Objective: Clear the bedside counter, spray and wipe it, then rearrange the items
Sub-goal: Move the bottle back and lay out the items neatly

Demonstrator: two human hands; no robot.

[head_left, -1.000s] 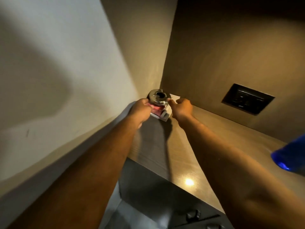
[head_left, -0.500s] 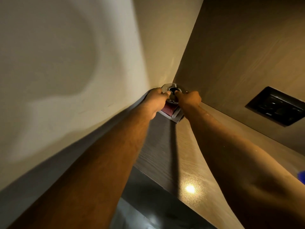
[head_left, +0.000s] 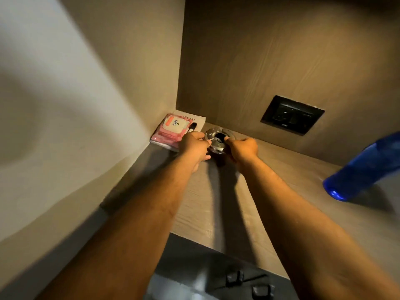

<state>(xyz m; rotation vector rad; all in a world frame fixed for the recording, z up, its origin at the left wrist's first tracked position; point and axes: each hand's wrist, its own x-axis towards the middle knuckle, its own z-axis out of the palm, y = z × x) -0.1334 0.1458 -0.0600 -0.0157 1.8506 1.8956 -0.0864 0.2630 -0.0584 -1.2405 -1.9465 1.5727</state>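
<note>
Rearranging step: left hand (head_left: pixel 193 144) and right hand (head_left: pixel 243 148) grip metal ashtray (head_left: pixel 219 137) rim beside pink wipes pack (head_left: pixel 172 130); next, set down on counter (head_left: pixel 281 169), let go

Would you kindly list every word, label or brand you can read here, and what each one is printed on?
"kara": on the white label of the pink wipes pack, in the counter's corner.
"THE AR...": on the white booklet under the pack; the rest is hidden.
Socket plate: any markings are too dark to read.
</note>
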